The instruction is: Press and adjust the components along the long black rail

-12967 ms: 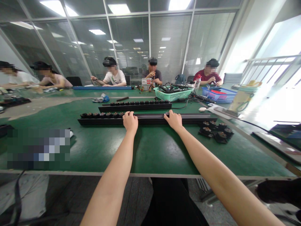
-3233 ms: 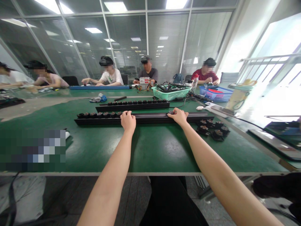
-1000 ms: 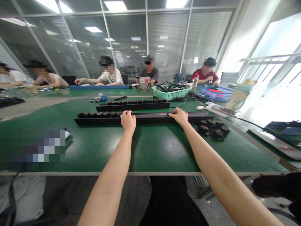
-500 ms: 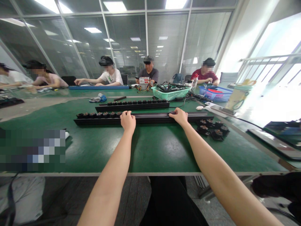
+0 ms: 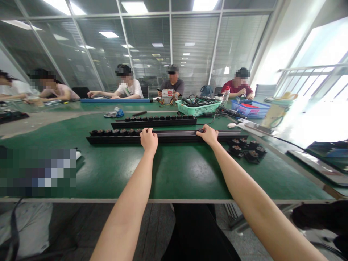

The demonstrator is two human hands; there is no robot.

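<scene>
A long black rail (image 5: 174,136) lies across the green table (image 5: 176,174) in front of me, with several black socket modules (image 5: 114,132) seated in its left part. My left hand (image 5: 149,139) is closed over the rail by the last seated module. My right hand (image 5: 208,134) rests farther right on the rail, fingers curled over a small black module (image 5: 200,130). Loose black modules (image 5: 247,149) lie in a heap just right of that hand.
A second rail filled with modules (image 5: 153,121) lies behind the first. Farther back stand a green basket (image 5: 198,107), a blue basket (image 5: 251,110) and cables (image 5: 217,114). Several people sit at the far and left sides. A flat panel (image 5: 318,165) lies at the right edge.
Almost nothing has moved: both hands stay on the rail. Since 13 s ago my right hand has shifted a little to the right along the rail.
</scene>
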